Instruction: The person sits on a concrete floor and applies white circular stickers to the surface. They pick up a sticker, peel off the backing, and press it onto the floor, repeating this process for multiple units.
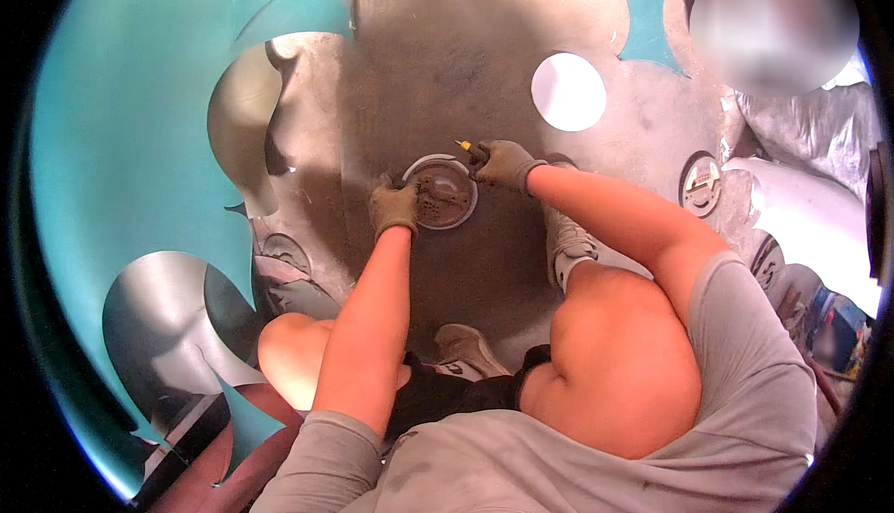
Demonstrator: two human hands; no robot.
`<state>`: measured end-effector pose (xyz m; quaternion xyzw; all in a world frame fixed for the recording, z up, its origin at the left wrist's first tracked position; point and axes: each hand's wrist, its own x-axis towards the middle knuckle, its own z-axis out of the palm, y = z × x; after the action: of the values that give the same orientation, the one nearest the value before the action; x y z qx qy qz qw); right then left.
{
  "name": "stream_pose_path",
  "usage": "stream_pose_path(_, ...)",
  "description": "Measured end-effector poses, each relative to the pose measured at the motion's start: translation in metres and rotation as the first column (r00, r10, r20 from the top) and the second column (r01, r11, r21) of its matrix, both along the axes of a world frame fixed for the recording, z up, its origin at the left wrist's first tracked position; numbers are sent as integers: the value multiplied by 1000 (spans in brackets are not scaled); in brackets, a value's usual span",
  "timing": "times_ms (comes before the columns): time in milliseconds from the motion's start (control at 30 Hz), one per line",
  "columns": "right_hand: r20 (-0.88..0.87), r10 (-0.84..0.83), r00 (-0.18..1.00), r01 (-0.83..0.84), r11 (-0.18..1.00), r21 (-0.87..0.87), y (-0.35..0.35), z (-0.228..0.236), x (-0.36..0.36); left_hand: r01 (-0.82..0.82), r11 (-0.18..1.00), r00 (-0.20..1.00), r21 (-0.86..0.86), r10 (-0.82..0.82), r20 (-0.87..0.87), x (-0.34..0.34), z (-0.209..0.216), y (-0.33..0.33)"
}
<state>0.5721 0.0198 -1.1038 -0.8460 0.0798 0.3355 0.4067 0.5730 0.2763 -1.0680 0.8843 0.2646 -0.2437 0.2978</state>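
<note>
One left hand (pixel 395 204) clamps the round piece (pixel 447 200), steadying it, I guess. Right hand (pixel 504 165) grips a yellow-tipped tool (pixel 464 145).

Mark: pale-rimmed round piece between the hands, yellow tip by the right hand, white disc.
Pale-rimmed round piece (pixel 443 194), head view: middle of its face.
Yellow tip (pixel 463 145), head view: its middle.
White disc (pixel 569 92), head view: center of its face.

Round piece (pixel 449 195) on flr (pixel 438 57) btwn hands (pixel 395 206), sheet (pixel 121 131) L, disc (pixel 569 92) ahead R
</note>
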Motion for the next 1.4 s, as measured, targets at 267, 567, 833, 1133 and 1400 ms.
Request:
stream_pose_path(267,-46,69,997,-74,991,-111,43,13,-5,-143,990,987,-8,142,-72,-53,-72,60)
stream_pose_path(567,-209,44,977,-38,999,30,36,6,-56,-462,881,850,105,474,-230,-88,-19,4)
stream_pose_path(833,-666,12,746,463,710,531,54,40,-75,-855,375,517,-357,669,-535,-151,-140,47)
stream_pose_path(1133,-350,-483,802,595,690,412,-38,66,-44,-765,601,624,-234,597,-504,-119,-87,54)
stream_pose_path(1400,-23,-856,517,855,515,60,-184,106,-235,34,999,998,15,-34,47,-39,28,9)
